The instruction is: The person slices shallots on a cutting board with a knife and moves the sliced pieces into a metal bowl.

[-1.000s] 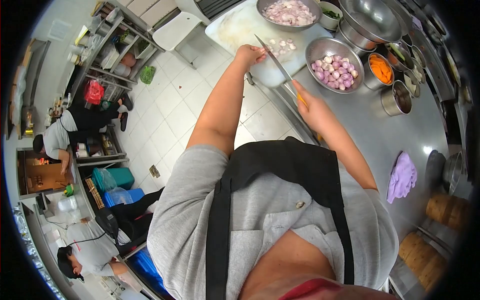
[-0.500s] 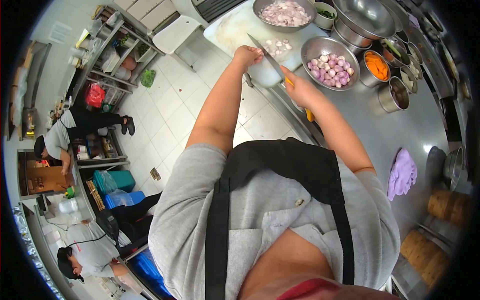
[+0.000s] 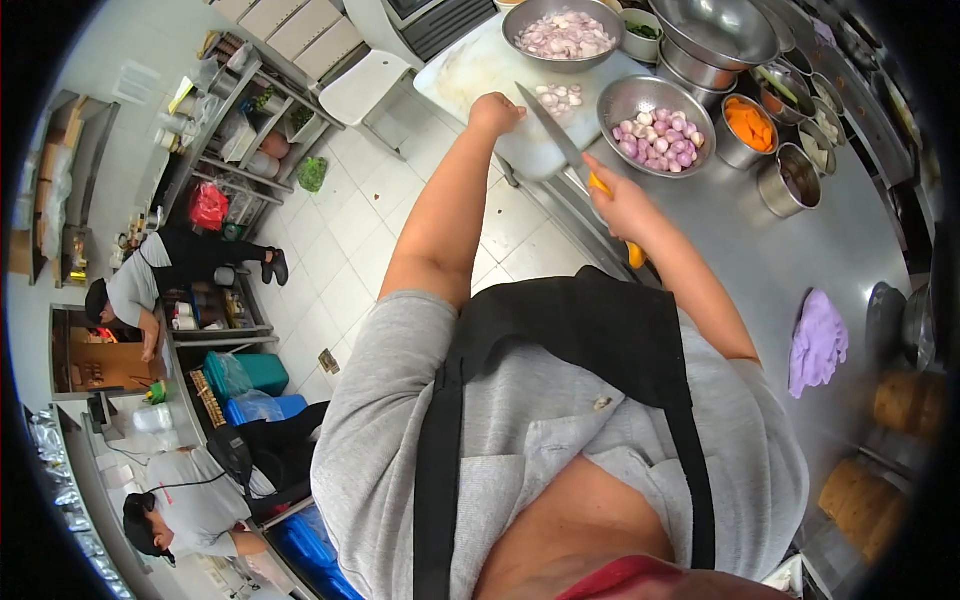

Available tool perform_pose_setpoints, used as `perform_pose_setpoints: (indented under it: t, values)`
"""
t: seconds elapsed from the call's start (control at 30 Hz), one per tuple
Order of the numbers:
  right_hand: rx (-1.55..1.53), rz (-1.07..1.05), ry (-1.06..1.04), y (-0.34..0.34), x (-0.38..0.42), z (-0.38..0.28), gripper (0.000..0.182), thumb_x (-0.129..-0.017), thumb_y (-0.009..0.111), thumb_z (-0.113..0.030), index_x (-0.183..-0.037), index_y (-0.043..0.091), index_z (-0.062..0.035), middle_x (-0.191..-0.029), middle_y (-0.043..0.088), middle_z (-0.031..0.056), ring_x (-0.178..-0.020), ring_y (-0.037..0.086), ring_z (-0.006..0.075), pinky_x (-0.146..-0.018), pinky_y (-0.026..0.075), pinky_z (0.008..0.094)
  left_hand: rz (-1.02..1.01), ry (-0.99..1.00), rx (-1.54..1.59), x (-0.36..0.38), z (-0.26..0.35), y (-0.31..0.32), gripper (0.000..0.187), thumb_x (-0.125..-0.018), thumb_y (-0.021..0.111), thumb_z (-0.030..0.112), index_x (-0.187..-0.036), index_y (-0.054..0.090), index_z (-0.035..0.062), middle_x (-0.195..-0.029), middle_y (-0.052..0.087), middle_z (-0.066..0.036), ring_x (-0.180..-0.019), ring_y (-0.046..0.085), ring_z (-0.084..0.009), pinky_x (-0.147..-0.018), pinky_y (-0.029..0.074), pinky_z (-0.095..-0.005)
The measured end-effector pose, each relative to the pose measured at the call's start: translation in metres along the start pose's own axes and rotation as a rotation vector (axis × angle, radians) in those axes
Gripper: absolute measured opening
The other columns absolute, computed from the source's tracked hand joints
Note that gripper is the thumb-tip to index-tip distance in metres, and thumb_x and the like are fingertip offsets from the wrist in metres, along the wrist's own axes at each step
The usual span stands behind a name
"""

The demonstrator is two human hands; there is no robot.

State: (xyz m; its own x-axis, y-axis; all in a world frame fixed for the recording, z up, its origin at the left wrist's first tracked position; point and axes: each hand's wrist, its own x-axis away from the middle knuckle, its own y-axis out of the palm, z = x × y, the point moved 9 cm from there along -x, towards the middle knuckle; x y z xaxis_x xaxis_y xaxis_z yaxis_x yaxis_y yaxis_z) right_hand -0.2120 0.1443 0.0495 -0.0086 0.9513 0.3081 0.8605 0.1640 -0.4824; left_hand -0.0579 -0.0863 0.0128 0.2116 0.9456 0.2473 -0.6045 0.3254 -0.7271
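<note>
My right hand [image 3: 620,203] grips the yellow handle of a kitchen knife [image 3: 552,127], its blade pointing up and left over the white cutting board [image 3: 450,82]. At the board's near left edge is my left hand [image 3: 497,116], fingers curled together close to the blade; whatever is in them is hidden. Beyond the knife, a small pile of cut shallots [image 3: 560,98] lies on the board. Peeled whole shallots [image 3: 660,140] fill a metal colander [image 3: 612,98] to the right. A metal bowl [image 3: 517,52] of sliced shallots [image 3: 565,32] stands at the board's far end.
Right of the colander are a metal pot of orange pieces [image 3: 750,125] and another metal pot [image 3: 790,180]. Stacked metal bowls [image 3: 715,35] stand behind. A purple glove [image 3: 818,343] lies on the steel counter [image 3: 740,260]. Two people work at the left; a white chair [image 3: 365,88] stands nearby.
The knife and my right hand have shifted slightly right and down, the blade now farther from my left hand. The whole view has turned a little.
</note>
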Motion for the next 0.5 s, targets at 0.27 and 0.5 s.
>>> perform_pose_setpoints:
  t: [0.27, 0.5]
  values:
    - [0.092, 0.013, -0.101, 0.017, -0.017, 0.009, 0.055, -0.089, 0.044, -0.019, -0.142, 0.03, -0.0218, -0.089, 0.062, 0.0258, -0.076, 0.061, 0.0354, -0.072, 0.047, 0.0416, -0.107, -0.127, 0.569, 0.002, -0.017, 0.018, 0.012, -0.086, 0.061, 0.005, -0.092, 0.062, -0.0051, -0.089, 0.066, -0.011, -0.079, 0.065, -0.0183, -0.072, 0.055, -0.0259]
    - [0.131, 0.089, -0.249, 0.016, -0.028, 0.003, 0.056, -0.09, 0.044, -0.02, -0.143, 0.027, -0.022, -0.085, 0.061, 0.0259, -0.075, 0.061, 0.0364, -0.071, 0.047, 0.0429, -0.092, -0.118, 0.733, 0.001, -0.013, 0.022, 0.011, -0.085, 0.06, 0.002, -0.09, 0.059, -0.0079, -0.085, 0.064, -0.015, -0.072, 0.066, -0.0221, -0.064, 0.058, -0.0269]
